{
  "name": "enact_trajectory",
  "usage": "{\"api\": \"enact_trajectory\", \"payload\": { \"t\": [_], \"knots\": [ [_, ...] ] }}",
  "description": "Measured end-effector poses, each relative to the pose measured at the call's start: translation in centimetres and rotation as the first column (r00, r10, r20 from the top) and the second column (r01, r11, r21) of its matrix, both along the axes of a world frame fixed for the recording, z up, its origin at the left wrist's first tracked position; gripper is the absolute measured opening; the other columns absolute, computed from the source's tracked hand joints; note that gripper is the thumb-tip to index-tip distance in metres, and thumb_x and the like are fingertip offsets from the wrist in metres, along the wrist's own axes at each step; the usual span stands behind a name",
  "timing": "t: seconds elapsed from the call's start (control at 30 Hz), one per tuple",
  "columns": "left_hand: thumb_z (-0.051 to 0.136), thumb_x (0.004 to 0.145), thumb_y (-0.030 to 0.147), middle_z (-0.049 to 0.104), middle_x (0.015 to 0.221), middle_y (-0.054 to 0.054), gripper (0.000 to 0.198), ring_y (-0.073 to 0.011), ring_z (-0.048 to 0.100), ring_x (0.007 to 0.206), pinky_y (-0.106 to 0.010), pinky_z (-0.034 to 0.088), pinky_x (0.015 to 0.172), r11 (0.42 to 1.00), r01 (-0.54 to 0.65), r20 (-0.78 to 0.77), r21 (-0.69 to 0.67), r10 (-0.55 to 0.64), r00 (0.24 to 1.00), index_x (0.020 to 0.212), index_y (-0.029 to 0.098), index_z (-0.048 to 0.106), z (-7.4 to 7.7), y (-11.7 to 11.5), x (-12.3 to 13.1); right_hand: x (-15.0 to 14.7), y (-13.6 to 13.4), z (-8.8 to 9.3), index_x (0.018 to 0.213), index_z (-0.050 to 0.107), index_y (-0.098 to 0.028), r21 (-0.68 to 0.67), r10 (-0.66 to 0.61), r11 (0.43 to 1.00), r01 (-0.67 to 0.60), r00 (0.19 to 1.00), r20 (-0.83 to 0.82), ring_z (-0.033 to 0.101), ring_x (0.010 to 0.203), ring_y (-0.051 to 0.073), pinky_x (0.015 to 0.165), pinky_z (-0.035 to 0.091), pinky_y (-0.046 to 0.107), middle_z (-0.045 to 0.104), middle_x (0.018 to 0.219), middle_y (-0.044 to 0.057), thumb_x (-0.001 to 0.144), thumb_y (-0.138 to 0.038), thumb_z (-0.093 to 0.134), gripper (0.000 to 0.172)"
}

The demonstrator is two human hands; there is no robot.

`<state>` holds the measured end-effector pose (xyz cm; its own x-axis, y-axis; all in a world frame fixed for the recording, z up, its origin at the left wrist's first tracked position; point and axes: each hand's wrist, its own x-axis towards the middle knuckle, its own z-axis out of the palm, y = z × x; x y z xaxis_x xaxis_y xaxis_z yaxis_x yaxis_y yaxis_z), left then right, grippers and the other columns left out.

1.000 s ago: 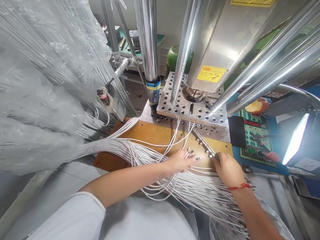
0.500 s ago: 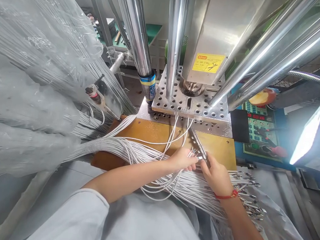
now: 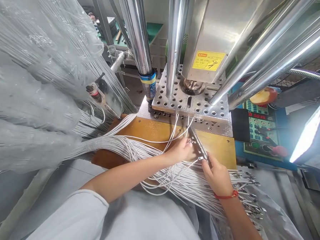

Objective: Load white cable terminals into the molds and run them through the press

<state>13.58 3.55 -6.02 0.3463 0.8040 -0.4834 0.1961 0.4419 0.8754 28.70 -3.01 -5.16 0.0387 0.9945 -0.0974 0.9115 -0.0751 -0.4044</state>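
Observation:
My right hand (image 3: 219, 177), with a red cord bracelet at the wrist, grips the near end of a long dark metal bar (image 3: 198, 146) with slots along it. The bar slants up and away toward the press. My left hand (image 3: 179, 150) is closed in a pinch beside the bar's left edge, on a small shiny cable end (image 3: 190, 141). One white cable ends in a metal tip (image 3: 200, 158) at the near part of the bar. Under both forearms runs a thick bundle of white cables (image 3: 147, 153).
The press's perforated metal plate (image 3: 187, 112) stands beyond the brown board (image 3: 154, 130). Steel columns (image 3: 139, 36) rise around it. Metal-tipped cable ends (image 3: 249, 200) lie at the right. A control panel (image 3: 258, 128) and a bright lamp (image 3: 308, 133) are farther right; plastic-wrapped cables (image 3: 39, 74) hang left.
My left hand has moved up and left along the bar, away from the right hand. A cable tip now shows at the bar's near part. My right hand stays in place.

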Motion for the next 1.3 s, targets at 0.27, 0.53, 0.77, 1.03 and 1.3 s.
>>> {"api": "enact_trajectory", "payload": {
  "t": [0.27,0.53,0.77,1.03,1.3],
  "knots": [
    [0.049,0.073,0.029,0.049,0.049,0.005,0.015,-0.0018,0.031,0.032,-0.015,0.023,0.034,0.972,0.224,0.024,-0.068,-0.223,0.975,0.069,0.014,0.045,-1.0,-0.1,0.3,0.3,0.0,-0.3,0.104,0.051,-0.024,-0.073,-0.067,0.995,0.062,0.996,-0.062,0.05,0.054,0.013,0.051,0.031,0.021,0.056,0.061,-0.001,0.079,-0.036,0.035,0.032],
    [0.053,0.07,0.025,0.048,0.047,0.006,0.013,-0.0002,0.026,0.029,-0.015,0.014,0.033,0.946,0.248,0.068,-0.209,-0.239,0.969,0.069,0.013,0.048,-0.1,0.5,0.3,0.4,0.0,-0.1,0.106,0.053,-0.024,-0.087,-0.074,0.994,0.067,0.994,-0.08,0.05,0.053,0.013,0.051,0.031,0.02,0.057,0.061,0.0,0.079,-0.038,0.034,0.035],
    [0.053,0.072,0.028,0.047,0.045,0.007,0.016,0.0,0.025,0.03,-0.015,0.014,0.033,0.949,0.232,0.119,-0.212,-0.211,0.97,0.072,0.014,0.045,0.1,0.2,0.5,0.1,-0.2,-0.1,0.11,0.052,-0.023,-0.063,-0.081,0.995,0.075,0.993,-0.083,0.055,0.062,0.015,0.052,0.032,0.021,0.06,0.068,0.003,0.08,-0.037,0.034,0.037],
    [0.05,0.075,0.025,0.049,0.046,0.007,0.015,0.0002,0.025,0.027,-0.015,0.014,0.032,0.966,0.178,0.121,-0.188,-0.157,0.98,0.081,0.015,0.041,0.6,0.0,0.0,0.1,-0.3,-0.1,0.108,0.052,-0.024,-0.081,-0.097,0.993,0.089,0.991,-0.096,0.053,0.058,0.013,0.053,0.033,0.02,0.06,0.067,0.001,0.08,-0.038,0.034,0.036],
    [0.052,0.072,0.022,0.05,0.045,0.005,0.014,0.0002,0.024,0.027,-0.016,0.012,0.031,0.953,0.205,0.136,-0.221,-0.178,0.975,0.067,0.014,0.043,0.2,0.2,0.4,0.2,-0.3,-0.1,0.108,0.052,-0.024,-0.088,-0.103,0.992,0.093,0.987,-0.122,0.054,0.059,0.015,0.053,0.033,0.021,0.06,0.065,0.001,0.081,-0.037,0.034,0.036]
  ]
}}
